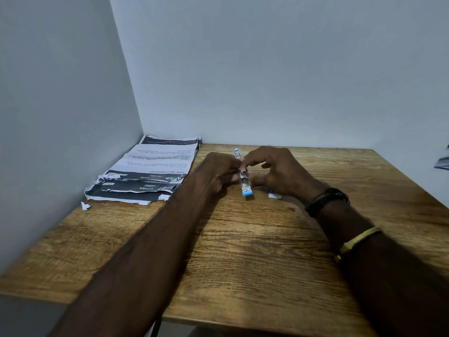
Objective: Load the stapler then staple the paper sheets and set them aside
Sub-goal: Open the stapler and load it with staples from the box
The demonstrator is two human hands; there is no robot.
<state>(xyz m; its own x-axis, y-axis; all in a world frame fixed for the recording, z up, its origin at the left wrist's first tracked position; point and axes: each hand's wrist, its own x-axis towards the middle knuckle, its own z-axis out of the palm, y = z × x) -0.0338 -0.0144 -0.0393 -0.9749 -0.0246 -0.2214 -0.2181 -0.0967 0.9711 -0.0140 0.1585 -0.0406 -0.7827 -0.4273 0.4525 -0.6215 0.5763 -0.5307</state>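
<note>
A small metal stapler (pixel 246 184) with a light blue end lies in the middle of the wooden table (pixel 243 251), its blue end pointing toward me. My left hand (pixel 216 172) grips the stapler's far part from the left. My right hand (pixel 274 170) pinches the top of the stapler's far end with thumb and forefinger. A metal piece (pixel 237 152), perhaps the stapler's raised top arm, sticks up behind my fingers. The printed paper sheets (pixel 145 172) lie stacked at the table's far left corner, with torn near edges.
A torn paper scrap (pixel 85 206) lies near the stack's front left. A small white and blue item (pixel 274 195), possibly a staple box, sits under my right wrist. Walls close the table off at left and back. Some papers (pixel 442 164) show at the right edge.
</note>
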